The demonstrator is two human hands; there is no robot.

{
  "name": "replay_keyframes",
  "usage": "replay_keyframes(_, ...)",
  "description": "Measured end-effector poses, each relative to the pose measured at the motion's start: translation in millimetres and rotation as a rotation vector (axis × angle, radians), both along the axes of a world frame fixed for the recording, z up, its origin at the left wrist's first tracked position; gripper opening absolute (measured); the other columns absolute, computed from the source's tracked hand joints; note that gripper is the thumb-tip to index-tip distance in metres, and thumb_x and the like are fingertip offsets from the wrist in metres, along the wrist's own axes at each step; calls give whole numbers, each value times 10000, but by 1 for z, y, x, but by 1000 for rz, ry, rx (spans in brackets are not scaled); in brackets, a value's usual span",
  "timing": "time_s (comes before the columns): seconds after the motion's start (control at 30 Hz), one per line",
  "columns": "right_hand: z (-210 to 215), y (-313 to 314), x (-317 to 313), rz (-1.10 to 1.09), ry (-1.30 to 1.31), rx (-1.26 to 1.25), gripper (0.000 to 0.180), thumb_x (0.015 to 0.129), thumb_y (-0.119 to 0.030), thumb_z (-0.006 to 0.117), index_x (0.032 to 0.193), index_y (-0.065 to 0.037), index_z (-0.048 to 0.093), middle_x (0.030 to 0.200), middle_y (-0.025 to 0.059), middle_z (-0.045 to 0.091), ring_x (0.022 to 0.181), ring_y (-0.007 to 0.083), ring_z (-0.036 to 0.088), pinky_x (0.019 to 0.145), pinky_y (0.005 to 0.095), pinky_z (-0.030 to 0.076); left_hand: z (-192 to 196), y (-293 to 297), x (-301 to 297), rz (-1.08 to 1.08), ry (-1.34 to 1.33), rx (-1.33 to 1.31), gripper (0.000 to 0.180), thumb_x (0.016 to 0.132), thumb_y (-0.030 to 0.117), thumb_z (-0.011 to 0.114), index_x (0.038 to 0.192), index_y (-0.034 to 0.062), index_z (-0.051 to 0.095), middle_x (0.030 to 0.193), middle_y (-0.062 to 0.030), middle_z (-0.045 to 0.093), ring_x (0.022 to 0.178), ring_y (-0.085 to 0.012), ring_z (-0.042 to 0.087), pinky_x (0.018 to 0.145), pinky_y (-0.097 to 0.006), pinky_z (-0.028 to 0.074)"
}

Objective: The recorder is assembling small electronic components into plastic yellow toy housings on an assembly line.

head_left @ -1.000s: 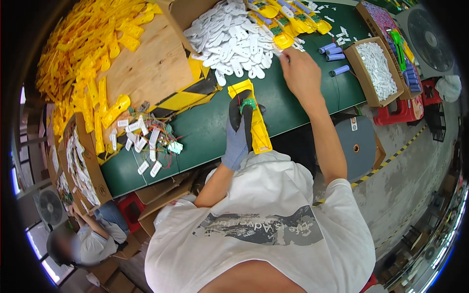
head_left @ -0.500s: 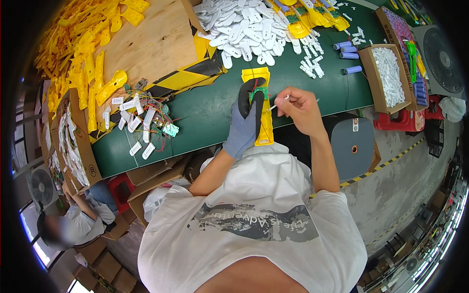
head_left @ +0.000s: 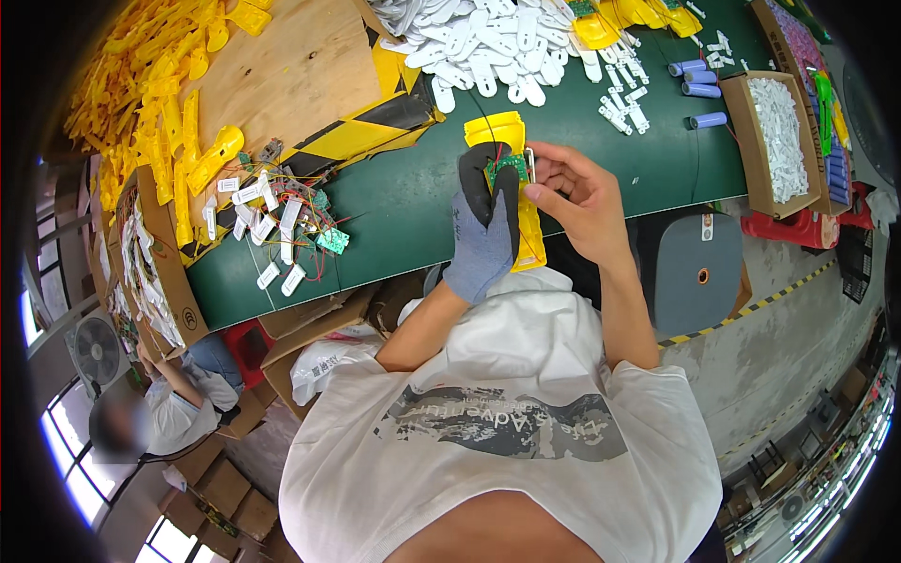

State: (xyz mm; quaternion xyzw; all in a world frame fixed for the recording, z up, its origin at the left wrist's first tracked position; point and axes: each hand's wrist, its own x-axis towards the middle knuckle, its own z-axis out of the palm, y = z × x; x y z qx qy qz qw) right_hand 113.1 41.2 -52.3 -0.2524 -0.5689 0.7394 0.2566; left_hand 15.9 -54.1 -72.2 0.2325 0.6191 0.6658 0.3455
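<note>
In the upper left of the frame, a heap of yellow plastic parts [head_left: 141, 89] spreads over a plywood panel [head_left: 282, 75]. Below it, at the left edge, stands an open cardboard box [head_left: 175, 249] with white pieces in it, and another person [head_left: 178, 413] sits in the lower left. To the right of the box, a tangle of wired white modules [head_left: 289, 220] lies on the green table [head_left: 394, 220].

Around the centre, the person's left hand [head_left: 483, 225], in a grey glove with black fingertips, grips a long yellow housing [head_left: 529, 239], held over the table's near edge and tilted slightly. A green circuit board [head_left: 508, 167] shows in it beside the fingers, with a red wire near them. A mound of flat white pieces [head_left: 497, 52] lies above.

Just right of the housing, the bare right hand [head_left: 589, 202] pinches a thin white piece [head_left: 531, 164] beside the board; whether the two touch cannot be told. Farther right come small white clips [head_left: 624, 98], purple cylindrical cells [head_left: 701, 91] and a carton [head_left: 744, 141] of small white parts.
</note>
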Motion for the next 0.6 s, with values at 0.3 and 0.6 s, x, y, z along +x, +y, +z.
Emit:
replay_keyframes(0.3,-8,-7,9,-56,24,57,405,837,5,663,1236,-15,593,1225,149,602,958,123,605,836,255,504,11,7,4,-20,272,-81,229,957,129,476,1155,16,450,913,-149,595,714,-227,616,637,-355,498)
replay_keyframes(0.6,-8,-9,10,-71,80,20,339,877,-5,620,1216,-13,604,1241,146,592,1027,143,601,873,272,514,11,5,6,1,414,-77,223,944,94,495,1148,7,473,983,-165,563,810,-254,617,684,-362,497)
